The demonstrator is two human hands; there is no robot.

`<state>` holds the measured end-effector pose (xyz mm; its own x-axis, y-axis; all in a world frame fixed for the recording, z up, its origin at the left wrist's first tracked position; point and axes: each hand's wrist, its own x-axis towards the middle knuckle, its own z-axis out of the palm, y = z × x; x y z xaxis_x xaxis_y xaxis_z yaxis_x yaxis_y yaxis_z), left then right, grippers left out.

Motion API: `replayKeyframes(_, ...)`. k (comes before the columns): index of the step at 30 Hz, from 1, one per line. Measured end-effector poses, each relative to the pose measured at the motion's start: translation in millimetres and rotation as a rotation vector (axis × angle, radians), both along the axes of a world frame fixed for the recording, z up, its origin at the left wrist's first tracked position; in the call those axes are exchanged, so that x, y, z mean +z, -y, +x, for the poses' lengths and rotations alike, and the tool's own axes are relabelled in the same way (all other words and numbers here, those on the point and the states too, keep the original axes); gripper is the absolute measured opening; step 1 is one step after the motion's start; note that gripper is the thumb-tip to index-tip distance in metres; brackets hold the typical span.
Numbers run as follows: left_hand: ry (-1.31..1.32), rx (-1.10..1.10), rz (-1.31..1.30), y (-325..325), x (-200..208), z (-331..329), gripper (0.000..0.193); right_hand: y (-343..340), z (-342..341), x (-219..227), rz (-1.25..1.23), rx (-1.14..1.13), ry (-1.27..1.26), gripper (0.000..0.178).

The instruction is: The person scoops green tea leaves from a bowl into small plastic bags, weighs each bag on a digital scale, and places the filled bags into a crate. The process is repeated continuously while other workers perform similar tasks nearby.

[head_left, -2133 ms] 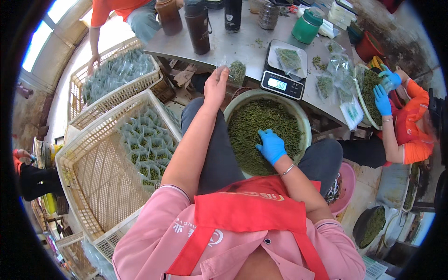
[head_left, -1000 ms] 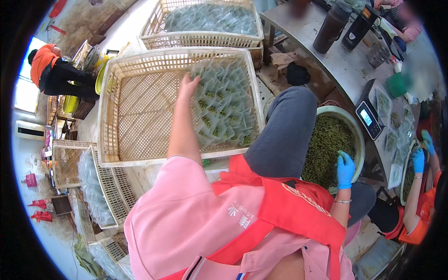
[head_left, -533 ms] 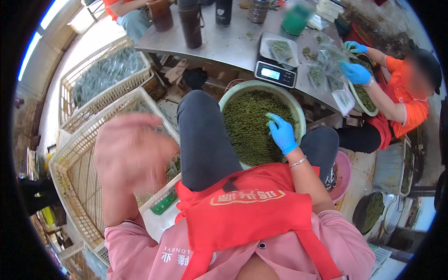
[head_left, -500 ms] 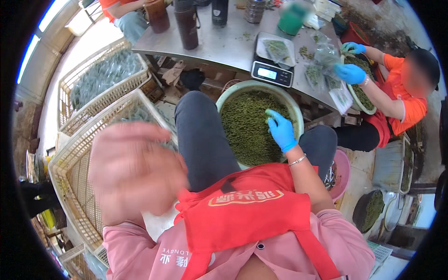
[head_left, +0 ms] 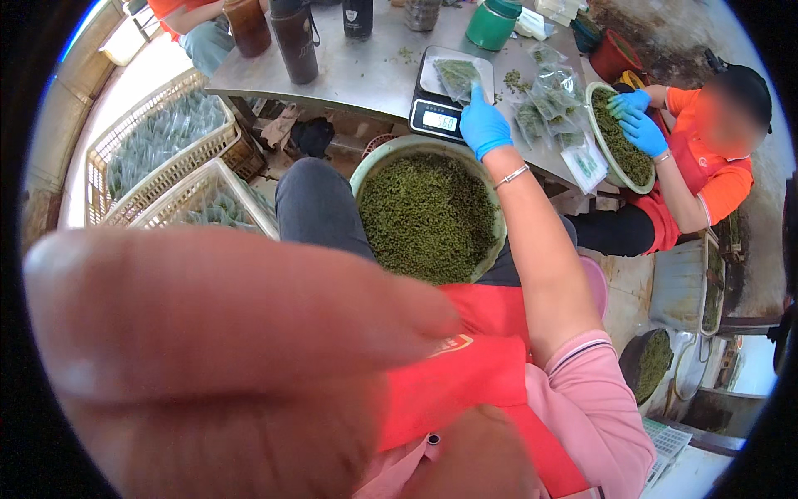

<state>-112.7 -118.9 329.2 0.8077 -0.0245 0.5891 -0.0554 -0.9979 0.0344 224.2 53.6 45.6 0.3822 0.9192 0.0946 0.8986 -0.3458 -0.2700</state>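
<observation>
My right hand (head_left: 484, 126), in a blue glove, reaches over the table edge and has its fingertips closed on a corner of a clear plastic bag (head_left: 455, 81) of green contents. The bag lies on the pan of a digital scale (head_left: 438, 119) with a lit display. My left hand (head_left: 233, 324), bare, looms blurred right before the camera; a broad finger stretches across, the others are hidden, and whether it holds anything cannot be made out. Between my knees stands a round pale green basin (head_left: 362, 176) full of small green peppercorns (head_left: 428, 220).
More filled bags (head_left: 553, 104) lie right of the scale on the metal table (head_left: 366, 79). Cups and a green jar (head_left: 494, 25) stand behind. Cream plastic crates (head_left: 166, 158) with bags sit at left. At right, a co-worker (head_left: 706, 150) in blue gloves handles peppercorns in another basin (head_left: 619, 166).
My right hand has moved from the peppercorn basin up to the bag on the scale. My left hand has come nearer the camera. The co-worker's hands have moved down into the other basin.
</observation>
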Motion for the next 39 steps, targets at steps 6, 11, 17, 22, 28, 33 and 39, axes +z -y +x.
replayKeyframes(6,-0.011,0.034,0.030,-4,6,-4,0.014,10,-8,1,0.202,0.015,-0.185,0.021)
replayKeyframes(11,-0.016,0.016,0.068,-8,3,-2,0.012,27,2,-28,0.408,-0.057,-0.712,0.013)
replayKeyframes(17,-0.001,-0.002,0.065,-10,4,6,0.010,34,-2,-20,0.585,-0.121,-1.280,0.012)
replayKeyframes(22,-0.003,-0.003,0.070,-6,2,11,0.009,41,-3,-22,0.630,-0.193,-1.203,0.013)
replayKeyframes(28,0.011,0.013,0.086,-8,-6,12,0.010,58,-7,-16,0.742,-0.142,-1.310,0.011)
replayKeyframes(33,0.025,0.022,0.086,-13,-13,8,0.011,98,-14,-17,0.554,-0.153,-1.292,0.009)
replayKeyframes(39,0.023,0.051,0.096,-5,-17,8,0.014,118,-15,-34,0.484,-0.133,-1.273,0.010)
